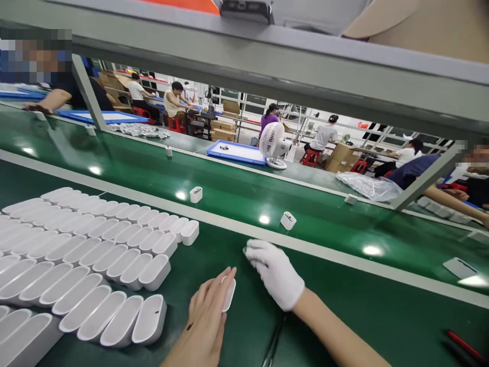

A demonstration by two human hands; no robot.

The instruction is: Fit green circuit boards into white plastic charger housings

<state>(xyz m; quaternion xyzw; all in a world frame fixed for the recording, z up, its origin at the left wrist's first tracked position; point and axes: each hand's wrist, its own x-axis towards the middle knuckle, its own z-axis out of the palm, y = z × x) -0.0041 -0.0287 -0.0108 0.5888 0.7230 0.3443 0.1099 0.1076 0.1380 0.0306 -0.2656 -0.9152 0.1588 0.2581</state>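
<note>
My left hand is bare and closed around a small white oval case; the fingers hide most of it. To its right, my right hand wears a white glove, its fingers bent and pressed together just above the green bench. A tiny dark spot shows at those fingertips, too small to name. Black tweezers lie below the right wrist, partly hidden by it. Rows of white oval cases with open tops fill the bench left of my left hand.
Ahead runs a green conveyor belt behind a pale strip, carrying a white case and another case. A grey shelf beam crosses overhead. A red-handled tool lies at right. Co-workers sit beyond, near a white fan.
</note>
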